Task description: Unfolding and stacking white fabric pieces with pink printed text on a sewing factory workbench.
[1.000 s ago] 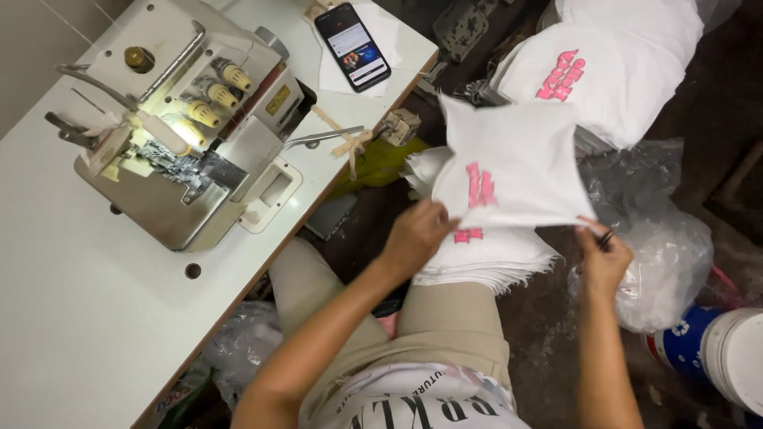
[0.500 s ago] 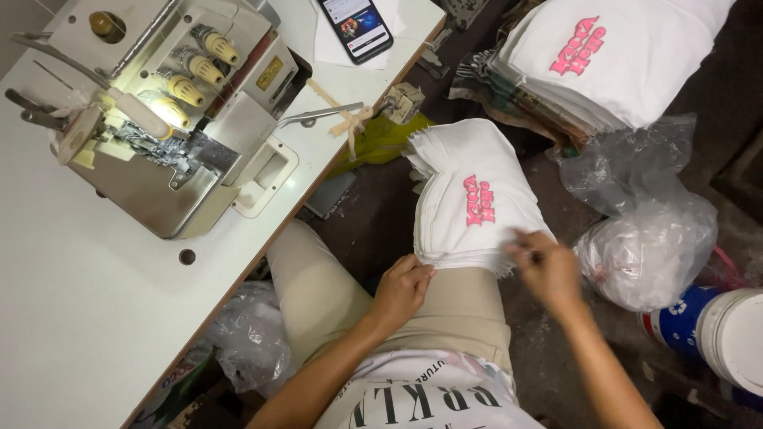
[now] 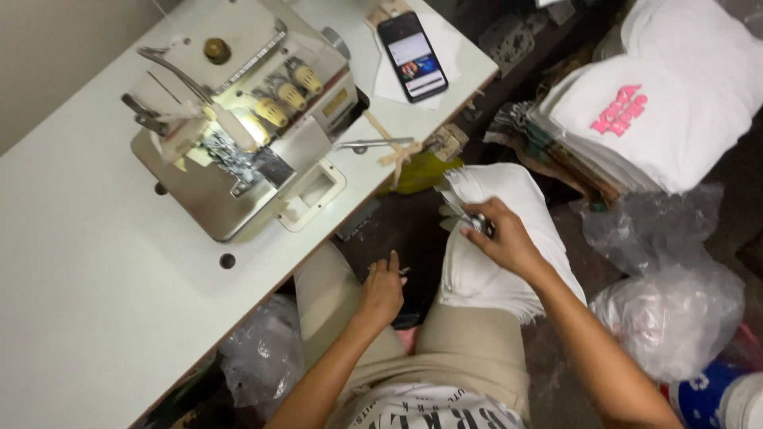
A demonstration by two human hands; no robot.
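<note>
The right hand [image 3: 505, 238] pinches the top edge of the white fabric stack [image 3: 501, 238] on the lap, likely to lift a piece. The left hand [image 3: 381, 290], open, rests on the thigh left of the stack, holding nothing.

A white table [image 3: 87, 318] carries a grey sewing machine [image 3: 238, 127] lit at its needle, a phone [image 3: 412, 57] lying screen-up on a sheet of paper [image 3: 445, 44] near the far corner, and scissors [image 3: 377, 144] right at the edge beside the machine.
</note>
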